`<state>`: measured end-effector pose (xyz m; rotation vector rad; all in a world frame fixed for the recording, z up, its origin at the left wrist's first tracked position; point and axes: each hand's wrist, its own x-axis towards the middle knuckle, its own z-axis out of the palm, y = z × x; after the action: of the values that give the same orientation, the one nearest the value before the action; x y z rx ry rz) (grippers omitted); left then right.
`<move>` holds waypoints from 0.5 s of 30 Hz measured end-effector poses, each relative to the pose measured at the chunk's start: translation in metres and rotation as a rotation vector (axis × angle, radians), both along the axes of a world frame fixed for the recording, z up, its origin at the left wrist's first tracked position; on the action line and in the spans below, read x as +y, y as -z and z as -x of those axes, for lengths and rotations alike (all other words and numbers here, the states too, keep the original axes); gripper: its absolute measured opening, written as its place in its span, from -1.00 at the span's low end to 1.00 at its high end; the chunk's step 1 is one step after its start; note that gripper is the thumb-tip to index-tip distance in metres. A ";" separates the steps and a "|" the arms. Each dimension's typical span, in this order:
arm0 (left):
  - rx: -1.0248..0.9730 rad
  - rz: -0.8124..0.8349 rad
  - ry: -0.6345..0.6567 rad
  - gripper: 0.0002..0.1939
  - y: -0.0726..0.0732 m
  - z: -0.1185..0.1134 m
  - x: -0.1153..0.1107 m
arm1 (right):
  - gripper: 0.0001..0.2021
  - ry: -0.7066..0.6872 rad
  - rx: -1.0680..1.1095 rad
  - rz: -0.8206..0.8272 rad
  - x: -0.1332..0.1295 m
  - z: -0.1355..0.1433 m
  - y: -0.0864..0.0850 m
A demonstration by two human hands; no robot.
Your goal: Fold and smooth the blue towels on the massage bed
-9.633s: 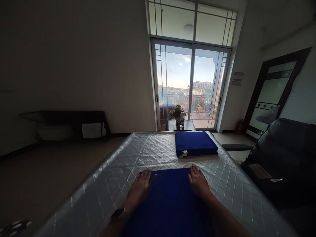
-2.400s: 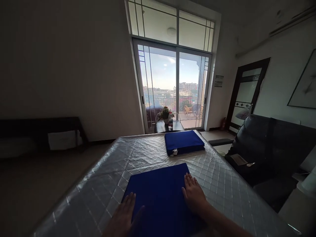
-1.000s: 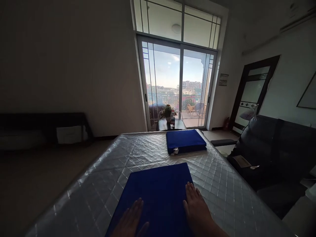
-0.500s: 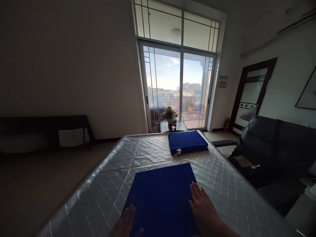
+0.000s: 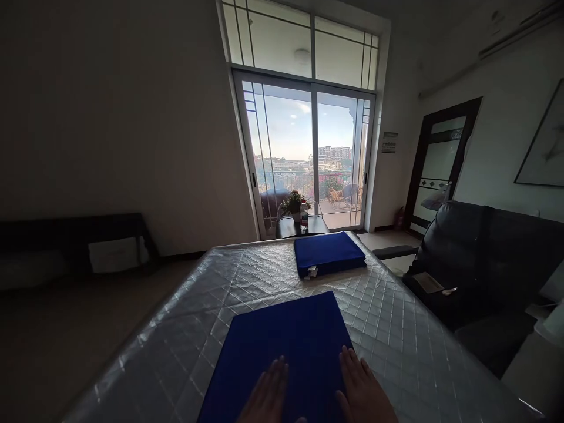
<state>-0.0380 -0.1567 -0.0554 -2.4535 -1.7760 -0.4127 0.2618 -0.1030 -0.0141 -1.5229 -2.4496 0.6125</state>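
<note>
A flat blue folded cloth (image 5: 282, 335) lies in front of me on a silver quilted cover (image 5: 194, 329). My left hand (image 5: 267, 390) is over the middle of the cloth, fingers stretched out and palm down. At the cloth's right edge my right hand (image 5: 363, 385) rests flat, its fingers extended. Neither hand grips anything. Farther back lies a second blue folded stack (image 5: 330, 252), with small white tags at its front corner.
A black leather chair (image 5: 484, 264) stands at the right, with a flat brown item (image 5: 428, 282) on it. Beyond the covered surface, a small dark table (image 5: 317, 224) holds a plant (image 5: 296, 203) and a bottle (image 5: 304, 215). Sliding glass doors (image 5: 314, 153) stand behind.
My left hand has slid from the cloth's left edge to its middle. My right hand has come slightly nearer along the right edge. The view has shifted a little.
</note>
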 end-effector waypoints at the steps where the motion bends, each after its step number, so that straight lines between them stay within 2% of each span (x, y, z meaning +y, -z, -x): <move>1: 0.000 0.024 0.089 -0.06 -0.005 -0.025 0.010 | -0.34 0.000 0.003 0.005 0.001 0.000 0.000; 4: 0.008 0.085 0.257 -0.02 -0.011 -0.089 0.038 | -0.36 -0.016 -0.002 0.015 0.007 0.000 0.004; 5: 0.009 0.083 0.277 -0.01 -0.011 -0.103 0.045 | -0.37 -0.023 -0.010 0.017 0.009 0.000 0.007; 7: 0.010 0.040 0.288 -0.01 -0.007 -0.117 0.052 | -0.38 -0.035 -0.026 0.011 0.013 0.000 0.013; 10: 0.028 -0.089 0.277 -0.02 -0.002 -0.107 0.048 | -0.36 -0.039 -0.035 -0.054 0.016 -0.004 0.027; 15: 0.094 -0.262 0.172 0.07 -0.001 -0.050 0.020 | -0.37 -0.131 0.004 -0.271 0.020 -0.015 0.050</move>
<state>0.0120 -0.1363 -0.0539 -2.4025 -1.3827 -0.4989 0.2767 -0.0826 -0.0644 -1.2642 -2.5213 0.2871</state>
